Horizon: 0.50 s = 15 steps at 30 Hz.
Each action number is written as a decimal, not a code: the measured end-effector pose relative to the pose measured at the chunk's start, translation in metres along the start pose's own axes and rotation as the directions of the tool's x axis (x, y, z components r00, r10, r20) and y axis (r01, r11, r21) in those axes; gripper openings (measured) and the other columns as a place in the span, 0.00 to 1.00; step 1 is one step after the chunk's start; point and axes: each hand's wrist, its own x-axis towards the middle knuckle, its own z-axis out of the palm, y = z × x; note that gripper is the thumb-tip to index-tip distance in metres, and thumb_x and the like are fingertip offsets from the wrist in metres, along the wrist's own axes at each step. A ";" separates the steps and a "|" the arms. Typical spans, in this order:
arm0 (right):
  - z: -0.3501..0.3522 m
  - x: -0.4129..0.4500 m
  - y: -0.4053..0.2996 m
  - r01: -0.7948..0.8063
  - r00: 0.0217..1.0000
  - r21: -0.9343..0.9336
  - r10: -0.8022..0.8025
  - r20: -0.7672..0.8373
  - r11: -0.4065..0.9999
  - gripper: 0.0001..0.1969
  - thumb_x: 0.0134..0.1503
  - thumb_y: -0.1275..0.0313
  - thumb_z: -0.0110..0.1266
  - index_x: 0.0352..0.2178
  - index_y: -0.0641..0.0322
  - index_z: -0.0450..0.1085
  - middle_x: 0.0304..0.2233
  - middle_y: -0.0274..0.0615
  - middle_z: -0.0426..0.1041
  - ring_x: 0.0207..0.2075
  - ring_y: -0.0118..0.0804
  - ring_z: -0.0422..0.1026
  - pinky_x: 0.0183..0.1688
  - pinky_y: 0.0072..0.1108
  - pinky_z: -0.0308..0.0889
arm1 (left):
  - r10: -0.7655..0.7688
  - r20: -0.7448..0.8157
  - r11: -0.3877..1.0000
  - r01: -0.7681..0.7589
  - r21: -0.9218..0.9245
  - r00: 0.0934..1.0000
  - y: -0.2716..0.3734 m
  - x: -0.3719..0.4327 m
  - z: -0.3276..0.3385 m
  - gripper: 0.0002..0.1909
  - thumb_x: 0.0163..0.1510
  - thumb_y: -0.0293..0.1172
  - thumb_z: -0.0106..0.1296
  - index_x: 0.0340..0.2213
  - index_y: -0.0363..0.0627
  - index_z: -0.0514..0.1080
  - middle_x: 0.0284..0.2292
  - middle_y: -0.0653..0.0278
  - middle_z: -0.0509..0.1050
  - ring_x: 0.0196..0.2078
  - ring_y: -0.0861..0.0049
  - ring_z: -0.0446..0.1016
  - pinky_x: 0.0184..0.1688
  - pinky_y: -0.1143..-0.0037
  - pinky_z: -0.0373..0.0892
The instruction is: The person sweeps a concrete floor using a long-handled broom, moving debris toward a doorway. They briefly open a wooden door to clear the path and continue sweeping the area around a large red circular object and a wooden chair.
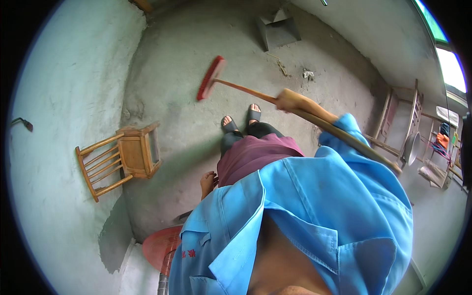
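My right hand (287,100) is wrapped around the wooden handle of a push broom, its long shaft (343,137) running back along my forearm past my right side. The broom's red bristled head (211,78) is at the floor ahead of my feet, slightly blurred. My left hand (209,180) hangs beside my maroon apron (254,155), fingers loosely bent and apart, with nothing seen in it. Bits of straw-like litter (282,68) and a crumpled pale scrap (308,74) lie on the concrete floor (177,92). Beyond them sits a metal dustpan (282,34).
A wooden chair (134,153) stands by the left wall (73,84). Behind my left side is a red tabletop (160,243). Along the right wall are a wooden ladder-like frame (415,107), a metal basin (411,147) and a rack with cloths and gloves (442,141).
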 end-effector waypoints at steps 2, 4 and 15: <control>-0.007 -0.051 0.029 -0.096 0.995 0.070 0.098 -0.020 0.993 0.08 0.37 0.70 0.49 0.16 0.67 0.66 0.09 0.37 0.64 0.12 0.26 0.65 0.15 0.19 0.62 | 0.034 0.148 0.999 -0.039 0.030 0.988 0.007 0.010 0.014 0.14 0.44 0.25 0.38 0.35 0.34 0.65 0.31 0.58 0.69 0.32 0.73 0.69 0.33 0.78 0.65; -0.011 -0.101 0.042 -0.194 0.978 0.117 0.201 -0.051 0.974 0.08 0.36 0.72 0.50 0.15 0.69 0.66 0.09 0.39 0.64 0.11 0.26 0.64 0.14 0.19 0.61 | 0.244 0.152 0.941 -0.271 0.201 0.958 0.012 0.020 0.031 0.13 0.44 0.26 0.39 0.33 0.33 0.66 0.30 0.58 0.70 0.32 0.75 0.68 0.34 0.79 0.64; -0.048 -0.161 -0.024 -0.255 0.917 0.470 0.366 -0.160 0.845 0.11 0.37 0.77 0.49 0.26 0.71 0.66 0.12 0.37 0.63 0.11 0.25 0.62 0.13 0.17 0.59 | 0.356 -0.120 0.908 -0.313 0.277 0.927 0.053 0.025 0.048 0.16 0.42 0.31 0.44 0.33 0.31 0.67 0.32 0.52 0.70 0.34 0.70 0.68 0.36 0.76 0.63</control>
